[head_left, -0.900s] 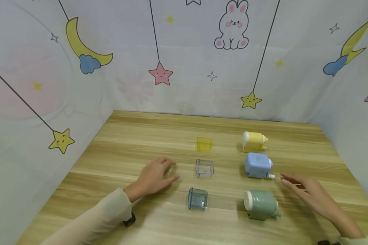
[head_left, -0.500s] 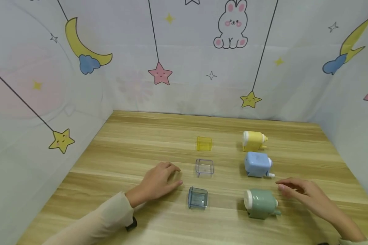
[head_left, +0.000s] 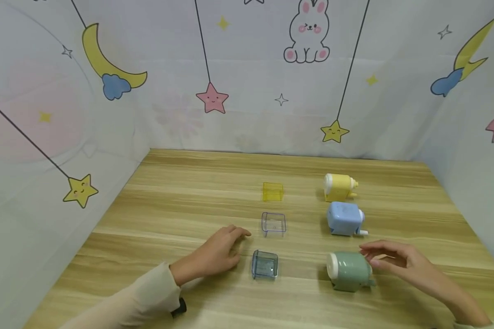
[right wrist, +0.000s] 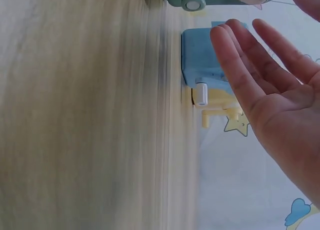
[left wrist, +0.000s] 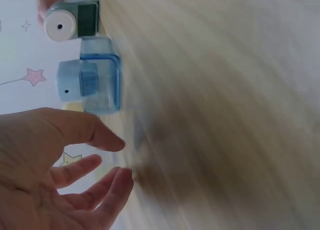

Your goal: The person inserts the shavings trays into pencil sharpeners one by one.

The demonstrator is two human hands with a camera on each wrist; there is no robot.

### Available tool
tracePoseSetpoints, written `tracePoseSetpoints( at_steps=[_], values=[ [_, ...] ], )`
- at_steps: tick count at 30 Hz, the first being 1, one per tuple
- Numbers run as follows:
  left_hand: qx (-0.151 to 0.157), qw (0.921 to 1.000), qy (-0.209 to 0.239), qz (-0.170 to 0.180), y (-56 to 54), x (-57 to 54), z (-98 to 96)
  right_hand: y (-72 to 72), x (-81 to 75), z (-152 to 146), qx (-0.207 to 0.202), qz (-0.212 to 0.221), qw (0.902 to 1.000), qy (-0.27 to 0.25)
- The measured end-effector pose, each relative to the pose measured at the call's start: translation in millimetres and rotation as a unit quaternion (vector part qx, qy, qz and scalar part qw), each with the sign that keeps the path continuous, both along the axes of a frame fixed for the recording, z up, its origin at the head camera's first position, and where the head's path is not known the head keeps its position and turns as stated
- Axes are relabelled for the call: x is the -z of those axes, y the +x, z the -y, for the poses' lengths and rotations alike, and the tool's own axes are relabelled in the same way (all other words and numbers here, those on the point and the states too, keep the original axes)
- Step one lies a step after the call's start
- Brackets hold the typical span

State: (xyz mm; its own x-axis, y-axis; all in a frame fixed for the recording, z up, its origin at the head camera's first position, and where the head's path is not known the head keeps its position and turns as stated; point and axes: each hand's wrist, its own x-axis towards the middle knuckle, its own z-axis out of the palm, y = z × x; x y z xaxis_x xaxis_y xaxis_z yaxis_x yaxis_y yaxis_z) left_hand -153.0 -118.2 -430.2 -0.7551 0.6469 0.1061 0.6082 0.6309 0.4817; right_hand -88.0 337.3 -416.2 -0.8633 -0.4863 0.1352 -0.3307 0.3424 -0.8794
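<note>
A green crank pencil sharpener (head_left: 351, 271) with a white round end stands at the front right of the table. My right hand (head_left: 409, 265) is at its crank side, fingertips right by its back edge and fingers extended in the right wrist view. My left hand (head_left: 214, 253) hovers low over the wood, fingers relaxed and spread from the thumb, with nothing between them. Just right of it sits a see-through blue-grey drawer (head_left: 265, 265). A clear drawer (head_left: 274, 223) with a purplish rim lies behind that one.
Behind the green sharpener stand a blue crank sharpener (head_left: 345, 218) and a yellow one (head_left: 338, 187). A see-through yellow drawer (head_left: 273, 192) is farthest back in the drawers' row. White printed cloth walls (head_left: 247, 123) border the wooden table (head_left: 181, 183).
My right hand has moved left, from beside the blue sharpener's crank to the green sharpener. The left hand has shifted slightly right and nearer to me, toward the blue-grey drawer.
</note>
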Motion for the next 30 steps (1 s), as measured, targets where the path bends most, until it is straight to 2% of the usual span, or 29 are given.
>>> tracePoseSetpoints(
  at_steps=[3,5,9,12,15,21,26,30],
  values=[
    [0.037,0.9974,0.021,0.059,1.8,-3.8,-3.3,-1.0,0.3,2,-0.037,-0.007,0.9988,-0.031],
    [0.049,0.993,0.035,0.101,3.0,-6.5,-5.6,-2.0,0.9,3,-0.062,-0.011,0.9968,-0.05],
    [0.044,0.9805,0.066,0.18,5.4,-10.1,-10.2,-3.2,4.0,6,-0.09,-0.016,0.9933,-0.071],
    [0.032,0.9728,0.081,0.215,7.5,-11.5,-13.7,-4.4,7.1,8,-0.095,-0.015,0.9928,-0.071],
    [0.028,0.97,0.087,0.225,9.4,-11.7,-17.6,-5.6,9.7,11,-0.089,-0.022,0.9939,-0.06],
    [0.021,0.9709,0.087,0.222,11.0,-10.7,-23.0,-4.5,13.5,13,-0.077,-0.036,0.9955,-0.041],
    [0.019,0.9714,0.086,0.221,10.1,-9.1,-25.1,-4.7,17.6,13,-0.066,-0.028,0.997,-0.03],
    [0.019,0.9672,0.1,0.233,10.1,-7.6,-27.0,-5.4,18.6,12,-0.066,-0.023,0.997,-0.032]
  ],
)
